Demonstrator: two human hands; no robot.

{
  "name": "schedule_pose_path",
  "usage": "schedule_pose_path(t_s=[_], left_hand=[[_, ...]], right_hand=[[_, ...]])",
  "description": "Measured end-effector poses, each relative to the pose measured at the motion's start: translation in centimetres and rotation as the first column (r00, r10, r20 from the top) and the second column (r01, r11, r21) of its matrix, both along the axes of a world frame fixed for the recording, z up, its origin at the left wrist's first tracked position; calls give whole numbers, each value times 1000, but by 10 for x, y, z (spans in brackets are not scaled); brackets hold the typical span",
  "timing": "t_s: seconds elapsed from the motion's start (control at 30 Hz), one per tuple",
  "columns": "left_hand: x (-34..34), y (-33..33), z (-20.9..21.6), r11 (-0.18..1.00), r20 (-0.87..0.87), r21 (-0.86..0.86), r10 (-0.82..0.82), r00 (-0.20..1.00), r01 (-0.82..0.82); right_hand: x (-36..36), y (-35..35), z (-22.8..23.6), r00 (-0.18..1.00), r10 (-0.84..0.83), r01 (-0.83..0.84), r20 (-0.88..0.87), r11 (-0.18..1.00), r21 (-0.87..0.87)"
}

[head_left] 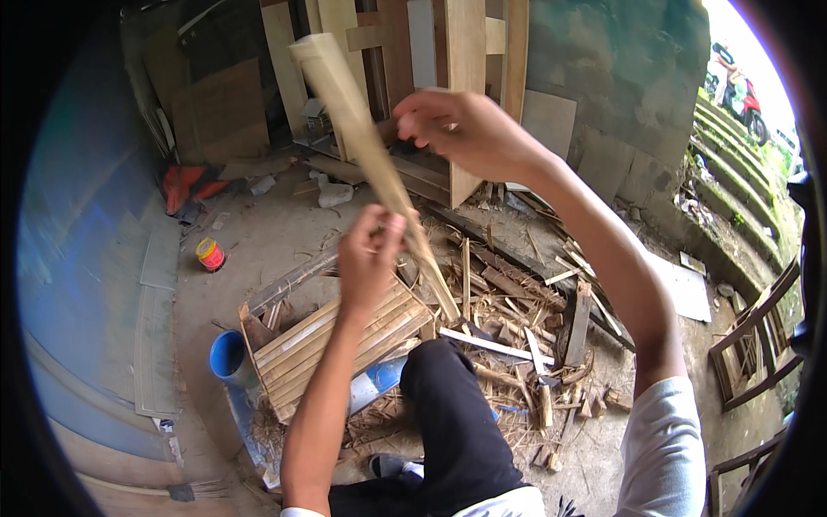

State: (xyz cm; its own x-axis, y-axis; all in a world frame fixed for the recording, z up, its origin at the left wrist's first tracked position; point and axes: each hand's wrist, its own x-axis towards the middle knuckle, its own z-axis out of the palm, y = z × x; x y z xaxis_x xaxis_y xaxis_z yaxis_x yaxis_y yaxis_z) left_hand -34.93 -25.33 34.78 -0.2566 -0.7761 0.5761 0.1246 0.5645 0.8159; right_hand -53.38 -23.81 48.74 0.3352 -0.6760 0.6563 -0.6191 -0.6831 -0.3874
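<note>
A long pale strip of wood or bamboo slants through the air in front of me, blurred by motion. My left hand is closed around its lower middle. My right hand is raised beside the strip's upper part, apart from it, fingers loosely bent and nothing visible in them. Below the left hand, a row of similar slats lies side by side in a wooden frame. What looks like a knife with a wooden handle rests on the scraps, right of my knee.
Split wood and shavings litter the floor ahead and right. A blue round container and a red-yellow can stand left. Boards lean at the back. Wooden chairs are at right; a person is outside, beyond steps.
</note>
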Motion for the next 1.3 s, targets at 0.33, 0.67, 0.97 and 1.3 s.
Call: schedule_pose_path(t_s=[0.33,0.67,0.97,1.3], left_hand=[[154,15,36,934,-224,238,321,920,-268],[174,2,2,901,260,276,266,928,-335],[34,-43,-81,935,407,330,-13,914,-133],[-62,-130,-134,993,589,-105,105,801,-53]], right_hand=[[89,-2,-105,838,528,-512,141,668,540],[123,-3,-190,910,286,-406,301,766,499],[-10,0,-269,787,-214,-394,578,546,739],[-126,-87,-326,326,-553,-46,766,801,597]])
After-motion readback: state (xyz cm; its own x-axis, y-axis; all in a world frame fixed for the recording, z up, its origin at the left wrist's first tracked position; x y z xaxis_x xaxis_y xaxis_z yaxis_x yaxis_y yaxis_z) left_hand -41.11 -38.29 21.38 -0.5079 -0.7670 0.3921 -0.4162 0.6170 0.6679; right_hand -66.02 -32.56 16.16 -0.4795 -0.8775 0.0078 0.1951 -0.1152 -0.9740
